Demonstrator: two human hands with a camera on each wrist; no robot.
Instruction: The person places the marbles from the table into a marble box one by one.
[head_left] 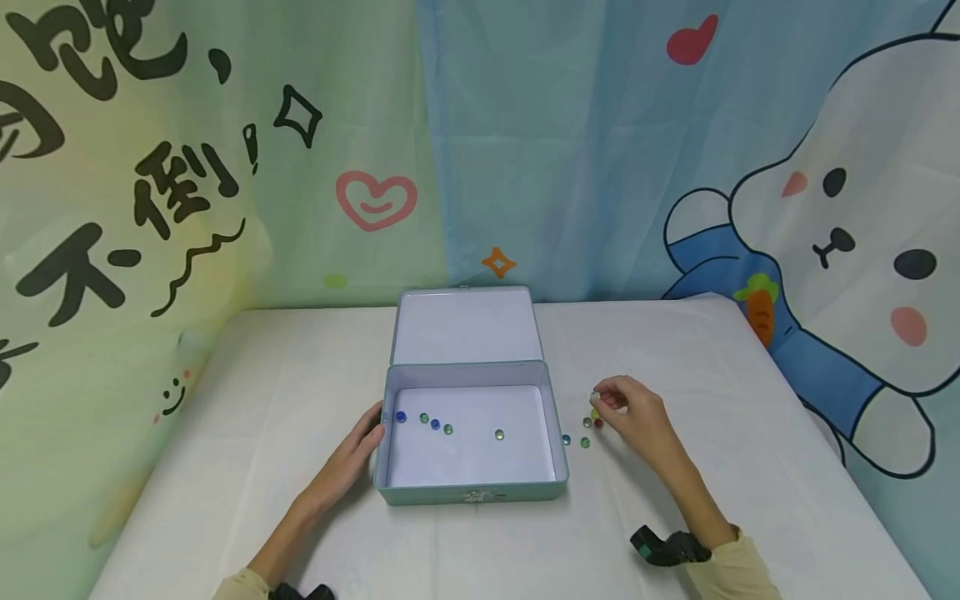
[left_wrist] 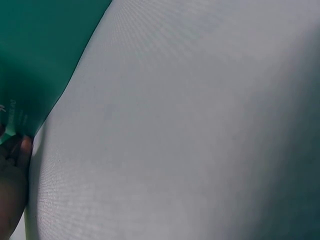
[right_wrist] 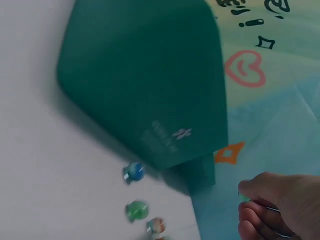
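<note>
In the head view, an open green box (head_left: 472, 495) holds several blue and green marbles (head_left: 499, 434), spread over its floor. My left hand (head_left: 341, 468) rests against the box's left side, fingers fairly straight along the wall. To the right of the box, my right hand (head_left: 637, 421) pinches a small pale marble (head_left: 595, 397) between thumb and fingertips. Just below those fingertips lie a yellow-green marble (head_left: 595, 413) and a reddish-brown one (head_left: 598, 423). The right wrist view catches the pinched marble (right_wrist: 244, 198) as greenish, mostly covered by the fingers.
A blue marble (head_left: 566, 439) sits by the box's right wall, with a green one (head_left: 585, 442) and a greyish one (head_left: 587, 422) near it on the white cloth (head_left: 480, 550). The raised lid (head_left: 467, 327) stands at the back, before a printed curtain (head_left: 525, 150).
</note>
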